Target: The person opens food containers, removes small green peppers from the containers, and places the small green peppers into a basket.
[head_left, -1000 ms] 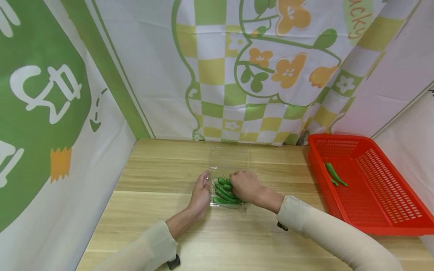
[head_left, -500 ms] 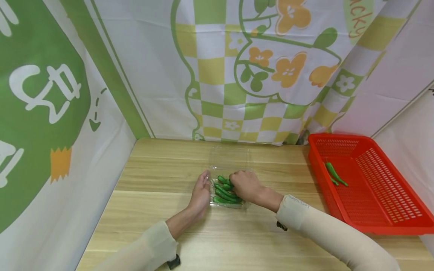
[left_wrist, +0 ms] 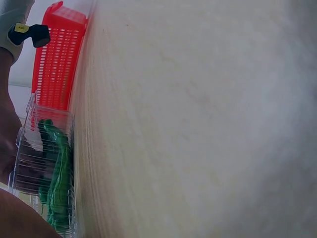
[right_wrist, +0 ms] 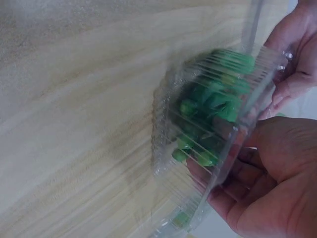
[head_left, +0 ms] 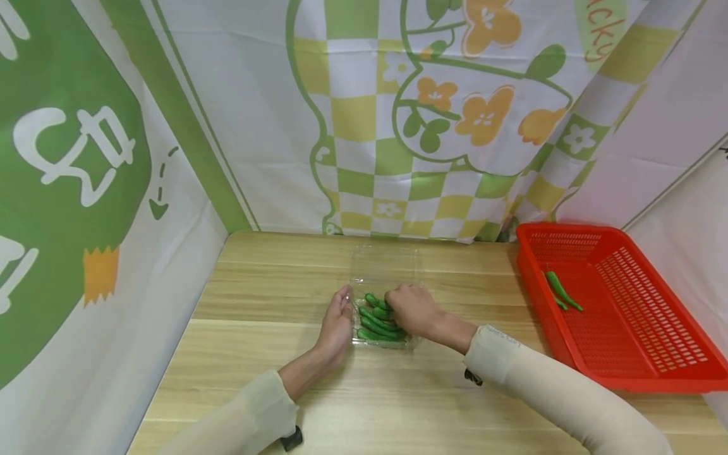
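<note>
A clear plastic clamshell box (head_left: 359, 345) lies with its lid folded back on the table. Several green chili peppers (head_left: 376, 326) are in it, mostly side by side. My left hand (head_left: 337, 325) grips the box's left wall, thumb at the rim. From the right, my right hand (head_left: 414, 311) reaches over the wall with curled fingers and holds a chili pepper at the pile's right end; the hand hides part of it. In the right wrist view, fingertips of the right hand (right_wrist: 277, 173) show through the ribbed wall among the peppers (right_wrist: 213, 99).
A red plastic basket (head_left: 620, 382) stands at the right of the wooden table (head_left: 261, 291), with a few green chili peppers (head_left: 563, 292) at its left side. A printed cloth (head_left: 392, 158) hangs along the table's back edge.
Both hands stay nearly where they were. A pepper near the top of the pile in the box has shifted slightly by the right fingers.
</note>
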The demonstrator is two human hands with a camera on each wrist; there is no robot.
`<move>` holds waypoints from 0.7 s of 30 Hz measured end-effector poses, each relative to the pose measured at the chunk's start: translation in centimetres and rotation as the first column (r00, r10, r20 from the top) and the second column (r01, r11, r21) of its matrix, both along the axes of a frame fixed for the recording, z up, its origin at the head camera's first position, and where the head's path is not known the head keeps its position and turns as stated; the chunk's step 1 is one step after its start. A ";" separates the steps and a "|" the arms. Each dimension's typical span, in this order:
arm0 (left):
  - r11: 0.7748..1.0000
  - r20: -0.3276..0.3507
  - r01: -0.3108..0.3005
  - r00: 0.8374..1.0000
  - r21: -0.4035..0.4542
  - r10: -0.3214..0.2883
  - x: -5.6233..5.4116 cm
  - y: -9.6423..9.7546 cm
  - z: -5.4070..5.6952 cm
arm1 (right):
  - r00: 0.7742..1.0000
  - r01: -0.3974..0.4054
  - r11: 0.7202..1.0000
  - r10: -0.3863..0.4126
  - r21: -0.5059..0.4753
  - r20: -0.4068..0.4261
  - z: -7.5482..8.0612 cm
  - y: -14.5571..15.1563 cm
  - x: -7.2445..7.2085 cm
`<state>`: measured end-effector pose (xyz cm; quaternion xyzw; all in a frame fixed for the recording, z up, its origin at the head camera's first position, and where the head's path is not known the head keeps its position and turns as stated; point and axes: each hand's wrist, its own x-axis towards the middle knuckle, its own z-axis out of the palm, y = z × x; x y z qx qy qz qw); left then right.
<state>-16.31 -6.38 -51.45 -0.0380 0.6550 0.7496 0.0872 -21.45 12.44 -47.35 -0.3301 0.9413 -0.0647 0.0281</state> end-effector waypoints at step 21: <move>1.000 -0.005 -0.003 1.000 -0.003 0.003 0.0 0.2 -0.1 | 0.999 -0.024 0.997 0.027 -0.078 0.034 1.3 0.5 -0.4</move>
